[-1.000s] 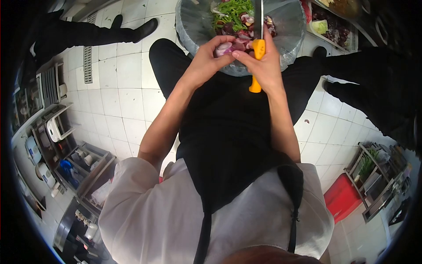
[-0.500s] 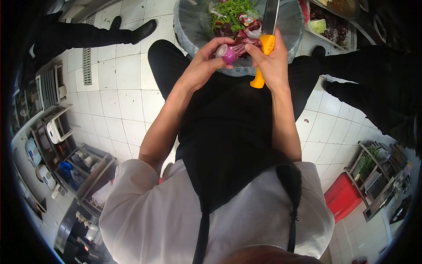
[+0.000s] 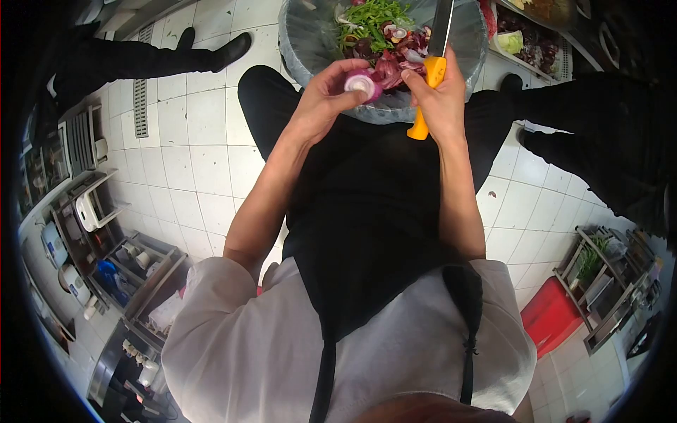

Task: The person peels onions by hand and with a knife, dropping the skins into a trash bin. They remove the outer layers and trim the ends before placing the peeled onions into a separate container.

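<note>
A red onion [image 3: 362, 85] with a pale cut face toward me is held in my left hand [image 3: 319, 102], between thumb and fingers. My right hand [image 3: 442, 99] is wrapped round the yellow handle [image 3: 434, 70] of a knife, whose blade [image 3: 441, 27] points up and away from me. Both hands are above the near rim of a bin lined with a clear plastic bag [image 3: 300, 44]. Green leafy scraps [image 3: 374, 27] and reddish-purple peelings [image 3: 389, 69] lie in the bin, just beyond and between my hands.
A person's dark-clad leg and shoe [image 3: 233, 52] are at the upper left, and another person's dark legs [image 3: 578, 106] at the right. A crate [image 3: 565, 60] of purple scraps stands beyond the bin. Metal shelving [image 3: 151, 271] lines the left; a red container [image 3: 550, 317] is at lower right.
The onion has turned so its cut face shows toward me. My right hand, with the knife, has moved slightly right, away from the onion, and the peel strands between the hands have dropped toward the bin.
</note>
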`<act>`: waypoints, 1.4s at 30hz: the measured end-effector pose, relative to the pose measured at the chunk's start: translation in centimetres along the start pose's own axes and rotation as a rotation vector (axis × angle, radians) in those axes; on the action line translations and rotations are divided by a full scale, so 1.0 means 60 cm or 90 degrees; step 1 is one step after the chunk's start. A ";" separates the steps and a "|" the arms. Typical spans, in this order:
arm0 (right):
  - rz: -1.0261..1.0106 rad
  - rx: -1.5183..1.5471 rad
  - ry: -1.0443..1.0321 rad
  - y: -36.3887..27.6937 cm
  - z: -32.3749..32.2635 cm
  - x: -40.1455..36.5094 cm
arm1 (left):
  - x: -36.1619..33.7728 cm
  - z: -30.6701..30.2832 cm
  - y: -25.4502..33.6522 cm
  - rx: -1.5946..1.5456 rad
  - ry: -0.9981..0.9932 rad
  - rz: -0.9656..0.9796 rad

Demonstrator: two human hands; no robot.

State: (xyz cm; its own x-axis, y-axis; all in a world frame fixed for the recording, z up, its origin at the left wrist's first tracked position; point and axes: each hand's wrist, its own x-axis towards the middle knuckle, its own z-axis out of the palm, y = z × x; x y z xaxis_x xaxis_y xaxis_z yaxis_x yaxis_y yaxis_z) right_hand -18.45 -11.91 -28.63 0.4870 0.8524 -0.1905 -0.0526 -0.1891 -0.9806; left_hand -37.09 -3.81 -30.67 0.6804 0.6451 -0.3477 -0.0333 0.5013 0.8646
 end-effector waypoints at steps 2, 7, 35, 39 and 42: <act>-0.024 -0.038 0.015 -0.001 0.001 0.001 | -0.002 -0.005 0.001 0.012 -0.008 -0.014; -0.075 -0.076 0.046 0.015 -0.006 0.014 | -0.008 -0.020 -0.004 -0.026 -0.063 -0.012; -0.082 -0.231 -0.028 0.003 0.023 -0.084 | 0.001 0.038 0.005 -0.379 0.074 -0.122; -0.006 -0.233 0.002 0.006 0.008 -0.079 | 0.001 0.005 -0.030 -0.365 -0.011 -0.066; 0.002 -0.234 0.017 0.009 -0.002 -0.076 | 0.003 0.010 -0.031 -0.352 0.028 -0.058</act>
State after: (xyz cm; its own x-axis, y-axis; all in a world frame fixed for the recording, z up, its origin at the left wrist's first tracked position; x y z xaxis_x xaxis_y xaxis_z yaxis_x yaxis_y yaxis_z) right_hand -20.58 -15.95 -28.29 0.5101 0.8394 -0.1878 0.2598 -0.3585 -0.8967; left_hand -36.46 -4.99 -32.14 0.6682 0.6024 -0.4366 -0.3625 0.7761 0.5160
